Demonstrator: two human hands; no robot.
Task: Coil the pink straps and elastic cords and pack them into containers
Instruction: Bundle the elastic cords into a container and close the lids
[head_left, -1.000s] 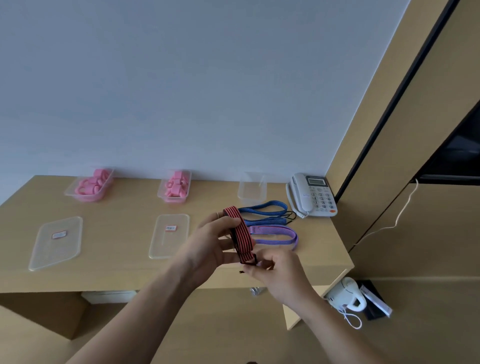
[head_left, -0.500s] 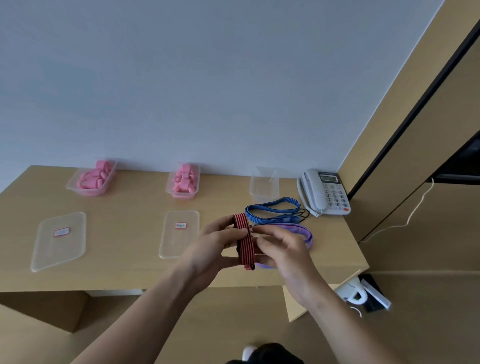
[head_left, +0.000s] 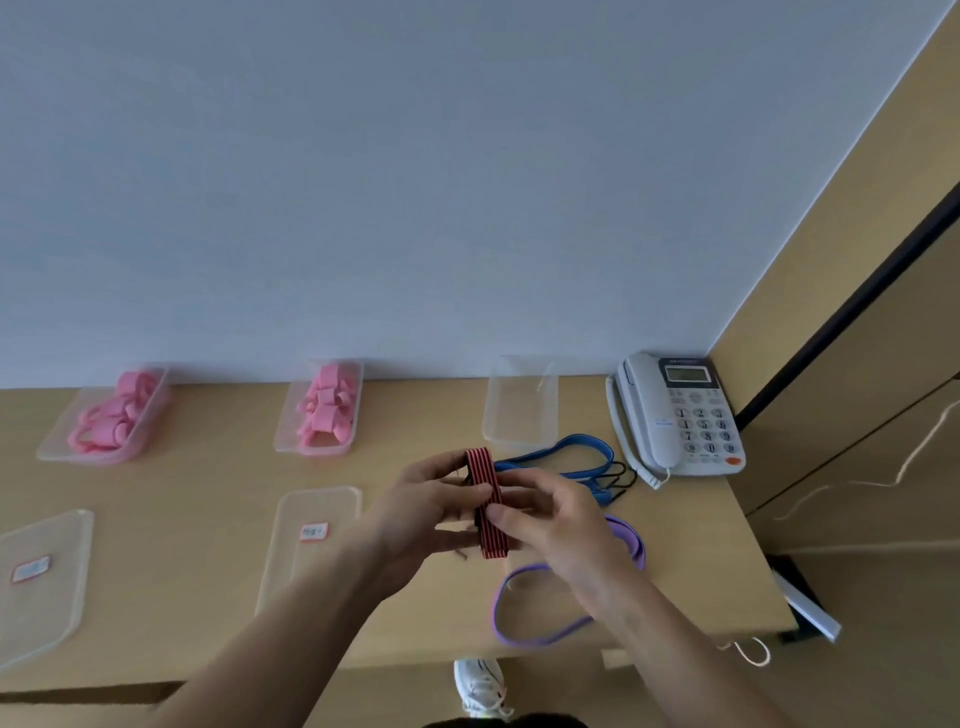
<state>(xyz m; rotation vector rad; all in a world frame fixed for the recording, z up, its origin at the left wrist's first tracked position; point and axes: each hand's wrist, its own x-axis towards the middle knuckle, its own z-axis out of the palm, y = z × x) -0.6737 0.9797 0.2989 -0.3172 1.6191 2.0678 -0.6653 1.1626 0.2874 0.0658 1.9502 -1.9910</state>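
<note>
"Where is the red-and-black striped elastic cord?"

"It's folded into a flat, upright bundle, held in the air above the near part of the pale wooden desk. The left hand curls thumb and fingers round it from the left. The right hand pinches its lower half from the right."

"Will it hold that shape?"

"I doubt it. It looks light, soft and springy, so the turns probably want to spread. I'd grip across the middle and squeeze every layer together."

"And where does it go?"

"Likely the empty clear plastic tub at the far side, right of the pink straps. The blue flat cord and the purple flat cord lie limp on the desk by the right hand."
</note>
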